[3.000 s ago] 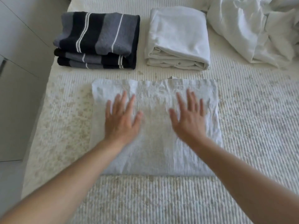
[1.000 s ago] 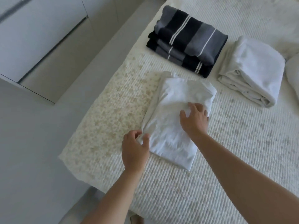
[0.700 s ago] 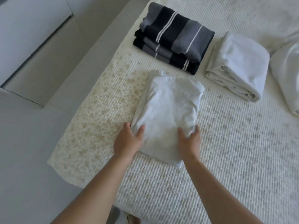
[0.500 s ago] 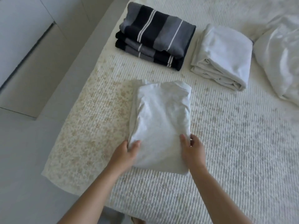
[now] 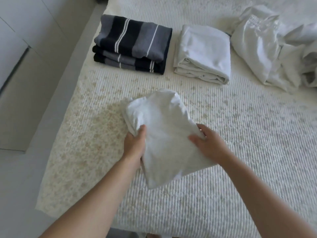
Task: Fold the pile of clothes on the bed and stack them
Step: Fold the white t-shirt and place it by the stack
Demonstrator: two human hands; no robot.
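Head camera looks down on the left hand (image 5: 134, 145) gripping the left edge of a folded white garment (image 5: 164, 133), thumb on top. Opposite, the right hand (image 5: 208, 146) holds its right edge the same way, with the garment over the bed (image 5: 240, 152). Farther back lie a folded striped stack (image 5: 133, 46), a folded white stack (image 5: 204, 52) just beside it, and unfolded white clothes (image 5: 274, 47) to the right.

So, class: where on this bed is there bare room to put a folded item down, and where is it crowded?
Free: the bedspread right of the held white garment, and the strip between it and the striped stack and white stack. Crowded: the far edge, where both stacks and the unfolded pile sit close together.
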